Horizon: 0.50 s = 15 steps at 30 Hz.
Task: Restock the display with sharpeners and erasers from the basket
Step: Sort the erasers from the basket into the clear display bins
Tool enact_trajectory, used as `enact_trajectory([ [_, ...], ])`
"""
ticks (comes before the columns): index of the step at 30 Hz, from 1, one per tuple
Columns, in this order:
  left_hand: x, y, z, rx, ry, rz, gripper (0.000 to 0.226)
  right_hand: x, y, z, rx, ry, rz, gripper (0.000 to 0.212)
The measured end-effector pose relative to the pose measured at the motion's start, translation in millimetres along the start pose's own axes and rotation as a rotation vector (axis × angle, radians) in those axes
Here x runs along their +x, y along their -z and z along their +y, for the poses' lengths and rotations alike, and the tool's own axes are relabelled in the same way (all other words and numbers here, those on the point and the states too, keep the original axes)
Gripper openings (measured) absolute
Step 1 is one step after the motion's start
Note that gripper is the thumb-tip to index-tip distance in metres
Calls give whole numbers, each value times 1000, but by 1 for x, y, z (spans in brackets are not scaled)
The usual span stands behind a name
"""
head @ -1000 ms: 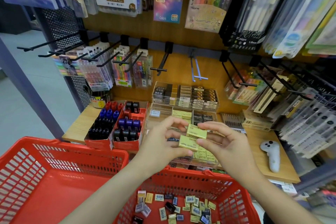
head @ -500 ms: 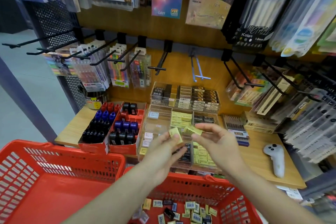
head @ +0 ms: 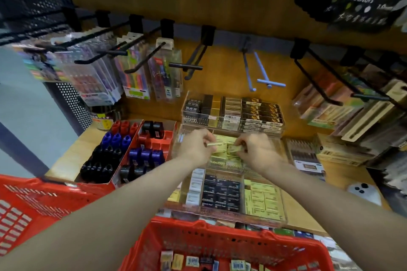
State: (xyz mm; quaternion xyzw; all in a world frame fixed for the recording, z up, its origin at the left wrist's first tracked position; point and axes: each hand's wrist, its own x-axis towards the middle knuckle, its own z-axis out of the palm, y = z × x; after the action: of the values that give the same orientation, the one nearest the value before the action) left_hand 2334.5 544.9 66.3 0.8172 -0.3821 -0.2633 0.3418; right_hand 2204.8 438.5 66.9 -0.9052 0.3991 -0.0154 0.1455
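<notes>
Both my hands reach over the middle tier of a clear acrylic display (head: 233,220) on the wooden shelf. My left hand (head: 196,147) pinches a pale yellow eraser (head: 214,144) at its fingertips. My right hand (head: 255,149) pinches another yellow eraser (head: 234,149), low over the compartment of stacked yellow erasers (head: 222,154). The front tier holds black-wrapped erasers (head: 221,191) and more yellow ones (head: 263,202). Below me the red basket (head: 220,240) carries several loose erasers and sharpeners (head: 193,262).
Red cardboard trays of black, blue and red sharpeners (head: 123,152) stand left of the display. A second red basket (head: 33,204) sits at lower left. Black hooks (head: 191,66) with hanging pen packs jut out above. A white controller (head: 363,193) lies at right.
Both hands have moved forward and down from in front of the display to the middle tier, each still with a yellow eraser. The camera has tilted down and closer.
</notes>
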Motion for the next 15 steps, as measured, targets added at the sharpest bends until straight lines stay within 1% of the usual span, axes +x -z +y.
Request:
enact_trajectory([
  [3,4,-6,-7,-4,-15,15,16,8,-2,-1,-50,-1,-3,23],
  [4,5,-6,-8,-30,-21,20,14,10,-2,-2,-122,12,10,22],
  [6,6,-6,-10,-64,-36,31,10,11,-1,-4,-342,59,61,22],
  [9,5,-7,-9,-82,-42,20,11,10,-2,-8,-501,73,75,19],
  [11,5,-9,-6,-105,-28,-10,11,7,-5,-7,-548,75,64,18],
  [13,7,-10,-5,-123,-13,-36,12,5,-11,-4,-580,112,97,19],
  [15,9,-14,-4,-114,-3,-54,13,6,-13,-2,-533,137,126,22],
])
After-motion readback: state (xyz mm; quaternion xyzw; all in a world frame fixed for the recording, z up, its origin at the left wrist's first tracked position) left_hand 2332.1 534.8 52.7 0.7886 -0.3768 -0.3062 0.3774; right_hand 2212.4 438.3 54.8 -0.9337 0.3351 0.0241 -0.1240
